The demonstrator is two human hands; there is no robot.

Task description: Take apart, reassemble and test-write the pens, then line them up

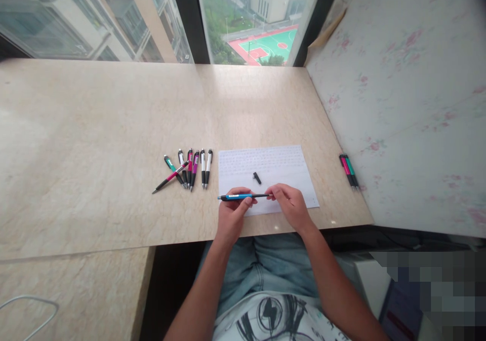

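My left hand [235, 210] is closed around the blue barrel of a ballpoint pen [238, 197], held level just above the paper's near edge. A thin black pen refill [260, 195] sticks out of the barrel's right end. My right hand [290, 204] pinches the refill's far end between thumb and fingers; its tip is partly hidden there. Beyond my hands, a short black grip piece [257, 178] lies loose on the written sheet of paper [266, 157].
To the left lie several pens in a row, among them a white pen [208, 167] and a magenta pen [170, 177] lying across others. A pink pen [346, 168] and a green pen [352, 171] rest by the right wall. Windows border the counter [114, 118] at the back.
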